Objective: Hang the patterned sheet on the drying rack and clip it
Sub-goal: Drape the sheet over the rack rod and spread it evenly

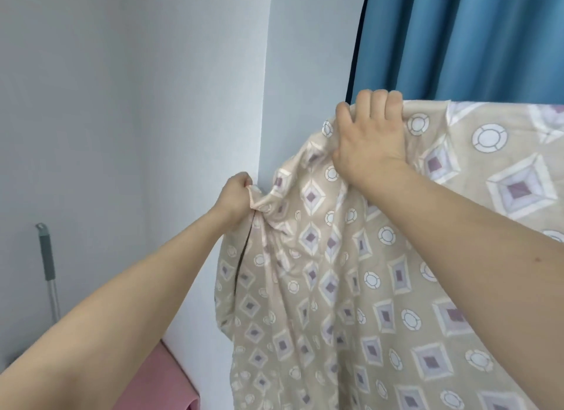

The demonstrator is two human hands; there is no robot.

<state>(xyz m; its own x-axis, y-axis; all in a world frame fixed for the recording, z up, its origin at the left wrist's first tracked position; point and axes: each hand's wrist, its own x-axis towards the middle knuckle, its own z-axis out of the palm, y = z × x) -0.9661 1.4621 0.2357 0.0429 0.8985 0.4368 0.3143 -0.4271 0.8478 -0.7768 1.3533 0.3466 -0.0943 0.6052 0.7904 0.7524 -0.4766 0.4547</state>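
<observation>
The patterned sheet [351,272], beige with purple diamonds and white rings, hangs across the right half of the view, its top edge running level at upper right. My right hand [370,134] grips that top edge, fingers curled over it. My left hand [236,200] is closed on a bunched corner of the sheet, lower and to the left, near the wall corner. The drying rack is hidden under the fabric; no clips are visible.
A blue curtain [473,37] hangs behind the sheet at upper right. A pale wall [122,104] fills the left. A mop handle [48,266] leans on that wall at lower left. A pink surface [158,382] lies at the bottom.
</observation>
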